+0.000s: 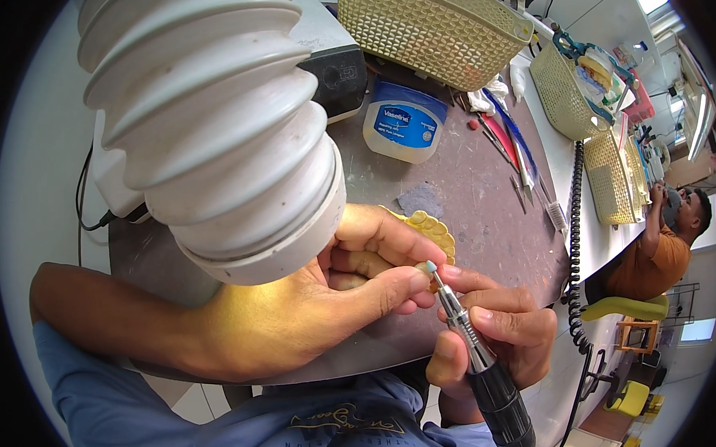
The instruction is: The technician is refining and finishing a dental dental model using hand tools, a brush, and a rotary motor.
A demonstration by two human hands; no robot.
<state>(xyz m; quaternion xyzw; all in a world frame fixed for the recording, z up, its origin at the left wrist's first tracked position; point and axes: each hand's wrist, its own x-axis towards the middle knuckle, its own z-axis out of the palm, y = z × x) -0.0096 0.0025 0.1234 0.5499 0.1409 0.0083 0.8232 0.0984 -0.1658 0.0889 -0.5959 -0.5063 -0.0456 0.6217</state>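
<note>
Rotary handpiece (498, 396), black-and-silver: probably stiff, fairly weighty; best held at metal collar (461, 321). Right hand (507, 322): grip around it. Left hand (317, 308): grip curled, contents unclear.

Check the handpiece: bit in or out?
In: the pale blue bit protrudes from the tip of the handpiece in the right hand.

One handpiece (484, 365), one dental model (432, 226), one jar (404, 126).

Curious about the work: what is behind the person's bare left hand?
Beyond the bare left hand shows part of a yellow, scalloped dental model and a flat, grey scrap. The hand hides the model's remainder.
</note>
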